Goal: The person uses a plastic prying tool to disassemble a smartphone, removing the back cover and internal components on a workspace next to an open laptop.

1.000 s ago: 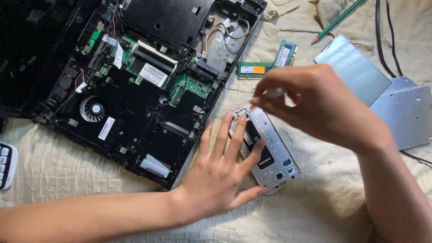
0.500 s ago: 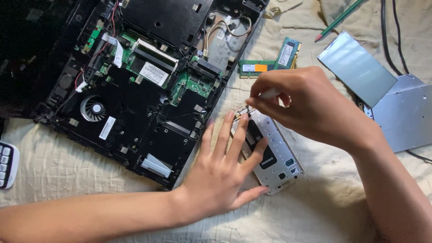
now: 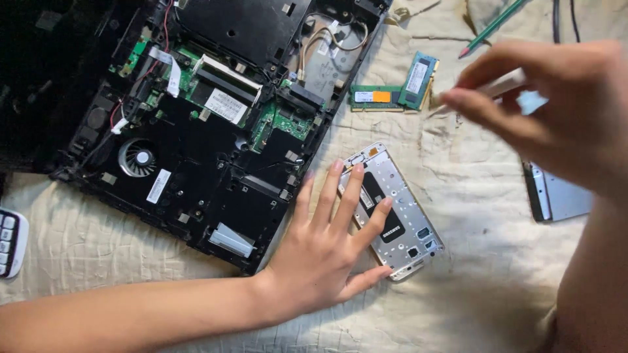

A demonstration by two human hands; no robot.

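My left hand [image 3: 327, 252] lies flat with fingers spread, its fingertips pressing on a silver phone frame [image 3: 400, 216] that rests on the cream cloth. My right hand [image 3: 546, 111] is raised at the upper right, blurred, with its fingers pinched on a thin pale tool [image 3: 487, 88] whose tip points left and down. That hand is well above and to the right of the phone frame. An opened black laptop base [image 3: 196, 131] with green circuit boards and a round fan [image 3: 137, 158] lies to the left, beside my left hand.
Two green memory sticks [image 3: 396, 88] lie above the phone frame. A green pencil [image 3: 494, 26] sits at the top right. A silver drive [image 3: 559, 193] lies at the right, partly behind my right arm. A white keypad corner [image 3: 10, 242] shows at the left edge.
My right hand has lifted off the phone frame's top end and moved up and to the right with the tool. My left hand stays on the frame.
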